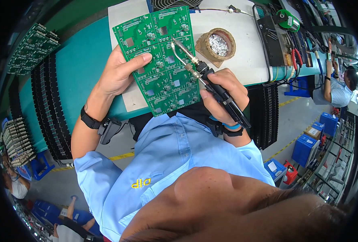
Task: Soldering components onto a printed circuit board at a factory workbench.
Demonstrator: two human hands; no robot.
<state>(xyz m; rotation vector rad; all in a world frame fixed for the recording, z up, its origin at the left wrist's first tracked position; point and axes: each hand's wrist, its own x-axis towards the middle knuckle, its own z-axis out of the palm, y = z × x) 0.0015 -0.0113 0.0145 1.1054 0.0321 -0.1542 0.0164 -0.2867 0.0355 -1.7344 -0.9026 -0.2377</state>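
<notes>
A green panel of several joined circuit boards (pixel 163 78) is tilted up over the white sheet on the bench. My left hand (pixel 116 72) is closed on its left edge, thumb across the face, with the other fingers hidden behind. In my right hand (pixel 229 90) is a soldering iron (pixel 203 67) with a black handle and a thin curved metal tube beside its tip. That tip points at the panel's upper middle; whether it touches, I cannot tell. Right of the panel stands a round brown pot (pixel 203 42) with silvery bits inside.
At the back right lie a green reel (pixel 288 20), cables and red-handled pliers (pixel 297 58). Black slotted racks (pixel 52 109) flank me, and more green boards (pixel 33 50) stand at far left. A fan (pixel 175 4) sits behind the panel. A co-worker (pixel 335 86) is at far right.
</notes>
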